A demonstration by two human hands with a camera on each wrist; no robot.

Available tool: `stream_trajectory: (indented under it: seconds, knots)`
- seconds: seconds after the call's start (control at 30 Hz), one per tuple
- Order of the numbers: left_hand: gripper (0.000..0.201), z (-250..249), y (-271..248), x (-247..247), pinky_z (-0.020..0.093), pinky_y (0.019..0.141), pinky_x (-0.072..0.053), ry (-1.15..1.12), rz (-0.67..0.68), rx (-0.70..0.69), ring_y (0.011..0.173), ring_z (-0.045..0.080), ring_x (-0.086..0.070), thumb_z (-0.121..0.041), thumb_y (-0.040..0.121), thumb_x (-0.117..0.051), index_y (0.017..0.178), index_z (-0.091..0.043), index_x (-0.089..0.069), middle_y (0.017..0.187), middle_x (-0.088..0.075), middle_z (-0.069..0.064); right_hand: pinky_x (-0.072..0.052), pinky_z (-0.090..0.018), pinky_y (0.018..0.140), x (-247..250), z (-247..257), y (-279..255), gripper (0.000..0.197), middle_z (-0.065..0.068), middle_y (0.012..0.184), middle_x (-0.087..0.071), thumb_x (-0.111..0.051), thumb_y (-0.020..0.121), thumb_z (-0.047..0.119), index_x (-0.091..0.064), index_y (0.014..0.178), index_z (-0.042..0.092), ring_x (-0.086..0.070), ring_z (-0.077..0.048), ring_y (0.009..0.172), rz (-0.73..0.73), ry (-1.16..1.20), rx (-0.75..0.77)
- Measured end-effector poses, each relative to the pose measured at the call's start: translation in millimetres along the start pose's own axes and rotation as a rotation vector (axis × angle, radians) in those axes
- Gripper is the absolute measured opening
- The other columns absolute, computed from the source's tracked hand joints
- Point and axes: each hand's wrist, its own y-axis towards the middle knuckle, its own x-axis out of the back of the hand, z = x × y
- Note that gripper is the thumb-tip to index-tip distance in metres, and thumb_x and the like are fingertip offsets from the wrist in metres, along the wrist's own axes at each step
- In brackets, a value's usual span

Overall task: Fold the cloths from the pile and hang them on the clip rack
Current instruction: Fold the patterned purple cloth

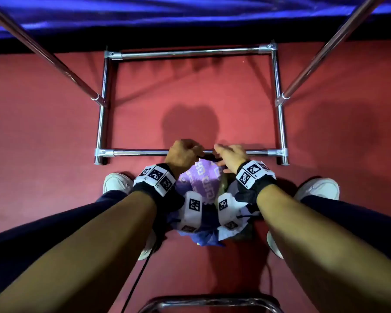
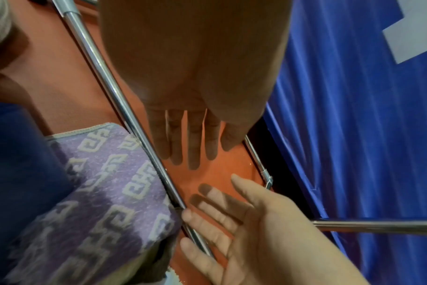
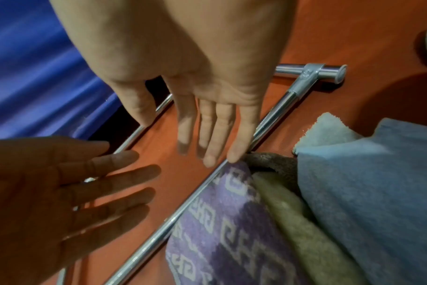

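A purple patterned cloth [image 1: 199,179] tops the pile on the floor between my feet, against the clip rack's near chrome bar [image 1: 145,152]. Both hands hover just above that bar. My left hand [image 1: 186,152] holds nothing; in the left wrist view its fingers [image 2: 193,146] are straight over the red floor. My right hand [image 1: 228,154] is also empty, its straight fingers [image 3: 215,138] ending near the bar [image 3: 268,119] and the purple cloth [image 3: 219,221]. An olive cloth [image 3: 293,212], a dark brown one [image 3: 271,162] and a blue one [image 3: 366,192] lie beside it.
The rack's rectangular chrome base [image 1: 279,123] sits on red carpet, with slanting poles [image 1: 43,53] rising left and right. A blue curtain [image 1: 190,14] hangs behind. My white shoes [image 1: 116,182] flank the pile. Another chrome frame [image 1: 212,303] and a black cable [image 1: 140,274] are near me.
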Motion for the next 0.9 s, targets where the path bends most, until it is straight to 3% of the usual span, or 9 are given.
stream_trajectory:
  seconds: [0.13,0.23,0.37,0.53,0.6,0.7,0.77,0.83,0.9]
  knots:
    - [0.014,14.7,15.9,-4.5,0.034,0.066,-0.050,-0.018,0.000,0.038,0.065,0.022,-0.061,-0.009,0.093,-0.056,0.083,-0.010,-0.065,0.098,-0.070,0.026,-0.058,-0.044,0.080,-4.4,-11.9,20.1,0.032,-0.011,0.086,-0.073,-0.056,0.091,0.041,-0.062,0.067,0.020,-0.070,-0.031,0.084,-0.018,-0.172,-0.010]
    - [0.011,23.7,27.3,-10.5,0.034,0.068,-0.049,-0.038,0.013,0.063,0.065,0.022,-0.060,-0.012,0.091,-0.057,0.085,-0.009,-0.065,0.099,-0.071,0.025,-0.052,-0.035,0.064,-8.7,-21.5,37.2,0.032,-0.008,0.070,-0.064,-0.056,0.091,0.040,-0.065,0.074,0.013,-0.064,-0.029,0.070,-0.002,-0.246,-0.029]
    - [0.012,30.7,34.1,-15.5,0.034,0.071,-0.050,-0.033,0.032,0.075,0.070,0.023,-0.062,-0.015,0.090,-0.059,0.080,-0.016,-0.065,0.098,-0.072,0.019,-0.037,-0.023,0.048,-7.9,-26.8,44.7,0.029,-0.010,0.070,-0.067,-0.059,0.089,0.033,-0.066,0.073,0.009,-0.057,-0.023,0.058,0.043,-0.361,-0.056]
    - [0.014,38.2,36.1,-14.7,0.042,0.076,-0.053,0.038,0.046,0.070,0.076,0.023,-0.063,-0.034,0.071,-0.059,0.072,-0.025,-0.069,0.091,-0.074,0.013,-0.047,-0.020,0.057,-1.4,-24.3,42.9,0.008,-0.004,0.072,-0.073,-0.073,0.078,0.013,-0.078,0.083,0.016,-0.060,-0.015,0.059,0.104,-0.427,-0.019]
    - [0.013,30.4,29.7,-10.6,0.037,0.072,-0.048,0.093,0.090,0.022,0.078,0.020,-0.060,-0.023,0.074,-0.058,0.080,-0.027,-0.069,0.093,-0.073,0.010,-0.053,-0.024,0.062,1.9,-15.5,38.4,0.011,-0.003,0.068,-0.069,-0.074,0.077,0.010,-0.078,0.086,0.015,-0.060,-0.016,0.058,0.105,-0.440,0.018]
    - [0.039,10.9,19.2,-1.5,0.028,0.070,-0.046,0.209,0.181,-0.085,0.078,0.018,-0.058,0.006,0.078,-0.057,0.107,-0.017,-0.070,0.101,-0.072,0.009,-0.058,-0.035,0.077,5.2,7.6,26.2,0.015,-0.014,0.077,-0.071,-0.066,0.082,0.004,-0.075,0.095,0.006,-0.061,-0.023,0.067,0.167,-0.489,0.080]
    - [0.041,-5.8,9.7,8.1,0.023,0.070,-0.046,0.289,0.202,-0.172,0.085,0.017,-0.060,0.003,0.077,-0.060,0.115,-0.011,-0.068,0.103,-0.071,0.006,-0.059,-0.039,0.078,9.6,26.9,13.1,0.016,-0.008,0.070,-0.068,-0.064,0.082,0.003,-0.075,0.085,0.014,-0.062,-0.023,0.069,0.175,-0.475,0.123]
    - [0.028,-29.4,-5.4,19.5,0.019,0.066,-0.042,0.381,0.207,-0.228,0.082,0.015,-0.055,0.000,0.082,-0.061,0.107,-0.010,-0.071,0.092,-0.064,0.001,-0.059,-0.036,0.075,17.4,49.6,-4.5,0.021,0.000,0.060,-0.062,-0.066,0.083,0.008,-0.071,0.071,0.024,-0.061,-0.019,0.067,0.156,-0.440,0.174]
    - [0.009,-51.9,-19.3,30.6,0.025,0.064,-0.038,0.455,0.182,-0.264,0.075,0.023,-0.051,-0.010,0.084,-0.061,0.088,-0.014,-0.069,0.081,-0.054,0.005,-0.056,-0.031,0.068,26.4,71.8,-23.8,0.016,0.001,0.057,-0.060,-0.067,0.085,0.010,-0.072,0.074,0.021,-0.057,-0.017,0.061,0.164,-0.409,0.227]
